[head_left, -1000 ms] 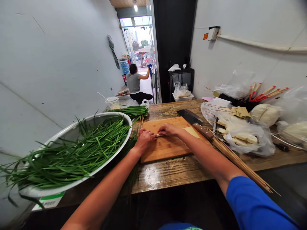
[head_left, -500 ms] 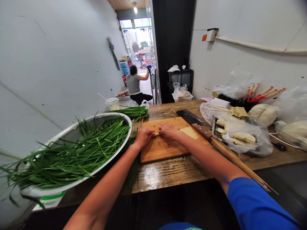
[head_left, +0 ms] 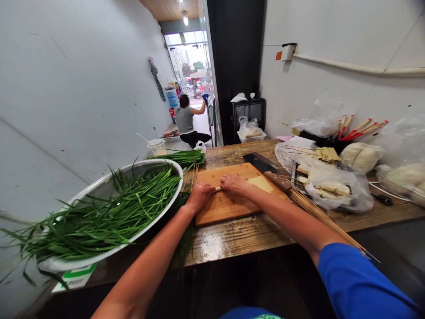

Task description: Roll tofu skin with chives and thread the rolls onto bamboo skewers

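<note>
My left hand [head_left: 200, 196] is closed on the left end of a thin pale roll of tofu skin [head_left: 218, 189]. Its right end is in my right hand [head_left: 233, 184], fingers curled over it, so only a short stretch shows between them. Both hands rest low over a wooden cutting board [head_left: 217, 212]. A flat yellowish tofu sheet [head_left: 261, 183] lies on the board just right of my right hand. Behind it, a cleaver [head_left: 260, 163] with a dark blade lies at the board's far right corner.
Left stands a large white basin [head_left: 177, 195] heaped with green chives [head_left: 133, 208]; more chives [head_left: 187, 156] lie behind it. Wooden skewers [head_left: 318, 217] extend along the right side beside bagged tofu pieces [head_left: 332, 190]. A person [head_left: 186, 119] crouches by the far doorway.
The view has shifted slightly. Both hands stay on the roll in nearly the same place, with a little more of it showing between them.
</note>
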`<state>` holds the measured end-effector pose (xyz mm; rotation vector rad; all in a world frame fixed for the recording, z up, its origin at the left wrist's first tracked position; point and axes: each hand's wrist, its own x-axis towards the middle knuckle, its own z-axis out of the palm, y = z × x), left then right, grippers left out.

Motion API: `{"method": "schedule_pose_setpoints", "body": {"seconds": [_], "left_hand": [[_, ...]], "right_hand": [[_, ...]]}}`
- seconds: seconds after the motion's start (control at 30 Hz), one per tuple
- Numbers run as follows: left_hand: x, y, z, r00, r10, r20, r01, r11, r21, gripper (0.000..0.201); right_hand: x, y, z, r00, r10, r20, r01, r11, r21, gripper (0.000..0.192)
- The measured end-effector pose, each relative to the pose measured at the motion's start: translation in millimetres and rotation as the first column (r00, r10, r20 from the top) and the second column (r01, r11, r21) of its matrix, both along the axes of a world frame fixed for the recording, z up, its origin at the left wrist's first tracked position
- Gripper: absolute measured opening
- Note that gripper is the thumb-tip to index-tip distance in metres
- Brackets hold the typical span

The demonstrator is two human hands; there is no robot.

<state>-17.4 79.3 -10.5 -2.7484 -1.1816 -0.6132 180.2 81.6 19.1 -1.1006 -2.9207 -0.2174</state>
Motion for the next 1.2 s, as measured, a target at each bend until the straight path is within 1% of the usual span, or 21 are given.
{"method": "schedule_pose_setpoints", "body": {"seconds": [0.1,0.17,0.3,0.47,0.6,0.67,0.73,0.77,0.83,0.87,0.9,0.97,1.0,1.03,1.1,1.2], "left_hand": [[-0.5,-11.2,-2.0,0.999,-0.035,0.017,0.034,0.999,0.015,0.025],[-0.8,-17.5,-2.9,0.998,-0.057,0.025,0.056,0.998,0.017,0.024],[-0.3,-21.7,0.4,0.997,-0.049,0.057,0.050,0.999,-0.018,0.022],[2.3,-21.4,10.5,0.996,-0.050,-0.071,0.046,0.998,-0.050,0.023],[3.4,-23.8,11.9,0.992,-0.046,-0.116,0.042,0.998,-0.035,0.027],[3.7,-24.3,10.9,0.992,-0.046,-0.119,0.042,0.998,-0.037,0.027],[3.9,-24.2,9.3,0.993,-0.053,-0.107,0.048,0.998,-0.045,0.027],[3.8,-24.0,8.2,0.994,-0.054,-0.098,0.050,0.998,-0.045,0.028],[3.4,-23.5,6.0,0.995,-0.048,-0.082,0.046,0.998,-0.037,0.030],[3.1,-23.1,5.0,0.996,-0.046,-0.078,0.044,0.999,-0.031,0.032],[2.6,-22.4,4.2,0.996,-0.044,-0.079,0.042,0.999,-0.026,0.032],[1.3,-20.1,3.3,0.996,-0.059,-0.069,0.057,0.998,-0.022,0.034],[0.7,-18.2,3.1,0.997,-0.062,-0.050,0.061,0.998,-0.024,0.034],[0.0,-16.0,2.9,0.997,-0.069,-0.028,0.068,0.997,-0.034,0.034],[-1.2,-11.5,2.9,0.996,-0.085,-0.007,0.085,0.995,-0.055,0.033],[-2.4,-7.8,3.7,0.995,-0.099,-0.027,0.098,0.994,-0.045,0.037]], "right_hand": [[4.8,-6.0,-4.1,0.998,0.036,0.042,-0.036,0.999,-0.005,0.023],[7.1,-10.3,-6.7,0.999,0.038,0.034,-0.038,0.999,-0.005,0.024],[7.8,-17.3,-5.4,0.997,0.074,0.035,-0.074,0.997,0.013,0.022],[3.9,-18.9,1.1,0.992,0.094,0.081,-0.094,0.996,-0.005,0.018],[2.4,-19.3,-1.1,0.997,0.062,0.045,-0.061,0.998,-0.033,0.022],[6.0,-25.0,-2.1,1.000,0.014,-0.027,-0.015,0.999,-0.037,0.022],[17.1,-38.5,-1.5,0.982,-0.037,-0.185,0.036,0.999,-0.011,0.024],[26.4,-48.5,-0.7,0.956,-0.058,-0.288,0.064,0.998,0.013,0.029],[53.7,-74.8,1.0,0.858,-0.092,-0.506,0.150,0.986,0.075,0.040],[71.2,-90.4,1.7,0.807,-0.117,-0.579,0.207,0.974,0.092,0.037],[90.4,-107.1,2.2,0.760,-0.159,-0.631,0.285,0.953,0.104,0.031],[130.8,-141.3,2.4,0.678,-0.290,-0.675,0.469,0.878,0.094,0.026],[150.4,-157.4,1.9,0.645,-0.366,-0.671,0.556,0.827,0.083,0.027],[168.7,-172.1,1.0,0.616,-0.446,-0.650,0.631,0.773,0.068,0.027],[199.6,-195.3,-2.3,0.571,-0.599,-0.562,0.737,0.675,0.029,0.027],[229.4,-213.4,-9.3,0.518,-0.766,-0.381,0.821,0.570,-0.031,0.025]]}}
